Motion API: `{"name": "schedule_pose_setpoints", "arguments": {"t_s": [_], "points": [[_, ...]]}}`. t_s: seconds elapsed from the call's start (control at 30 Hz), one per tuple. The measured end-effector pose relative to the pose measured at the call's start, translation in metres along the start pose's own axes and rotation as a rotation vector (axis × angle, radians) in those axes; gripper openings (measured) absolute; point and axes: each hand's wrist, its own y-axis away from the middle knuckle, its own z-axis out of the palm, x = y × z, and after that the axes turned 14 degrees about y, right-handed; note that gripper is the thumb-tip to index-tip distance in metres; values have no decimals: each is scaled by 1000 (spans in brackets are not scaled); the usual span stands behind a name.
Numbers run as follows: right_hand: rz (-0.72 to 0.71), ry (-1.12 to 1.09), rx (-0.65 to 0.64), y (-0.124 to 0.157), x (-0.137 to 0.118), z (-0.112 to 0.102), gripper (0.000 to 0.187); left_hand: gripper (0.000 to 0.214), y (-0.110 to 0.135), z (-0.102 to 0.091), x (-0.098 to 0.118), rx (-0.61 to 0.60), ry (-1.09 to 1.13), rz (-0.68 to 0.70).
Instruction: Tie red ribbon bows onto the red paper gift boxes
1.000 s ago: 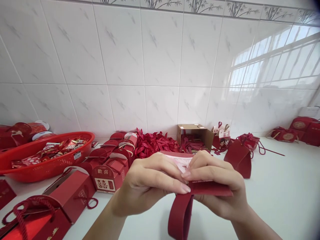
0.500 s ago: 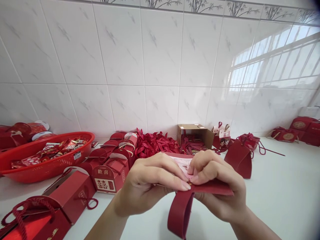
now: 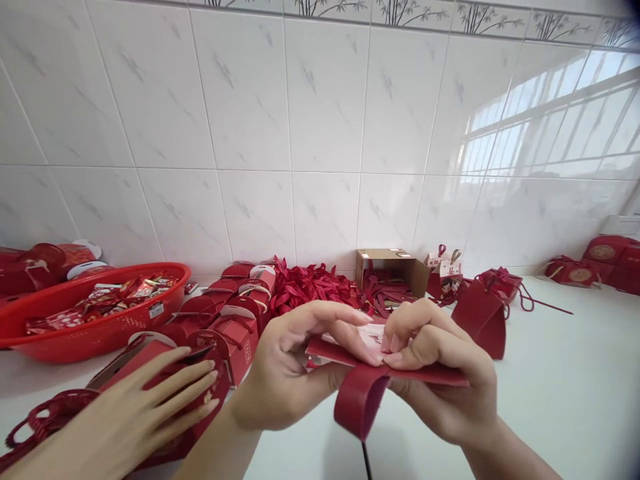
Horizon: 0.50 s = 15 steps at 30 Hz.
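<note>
Raised over the white tabletop, my left hand (image 3: 305, 367) and my right hand (image 3: 440, 367) pinch a small red paper gift box (image 3: 440, 375) from both sides. Its pale printed face shows between my fingers. The fingertips of both hands meet at the root of a dark red strap loop (image 3: 353, 403), which hangs toward me. A thin black strip (image 3: 367, 460) sticks out below the loop. My fingers cover much of the box, so its full shape is hidden.
Another person's hand (image 3: 145, 413) lies over a red box at lower left. Behind stand a red basket (image 3: 125, 328) of wrapped sweets, several red gift boxes (image 3: 240, 340), a heap of ribbons (image 3: 320, 287) and a cardboard box (image 3: 415, 270). A red pointed box (image 3: 480, 320) stands right.
Another person's hand has come in from the lower left over a red box. My left index finger has lifted off the strap's root, and the strap loop has swung up a little.
</note>
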Motion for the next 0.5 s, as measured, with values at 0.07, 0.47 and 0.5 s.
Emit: {"name": "schedule_pose_setpoints", "arguments": {"t_s": [0.07,0.47,0.5], "points": [[59,-29,10,-1,3,1,16,40,0,2,-2,72,-26,19],[512,-157,-52,-10,18,12,26,18,-4,9,-14,499,-180,-157],[526,-124,-81,-12,22,10,22,17,-5,8,-14,536,-185,-178]]}}
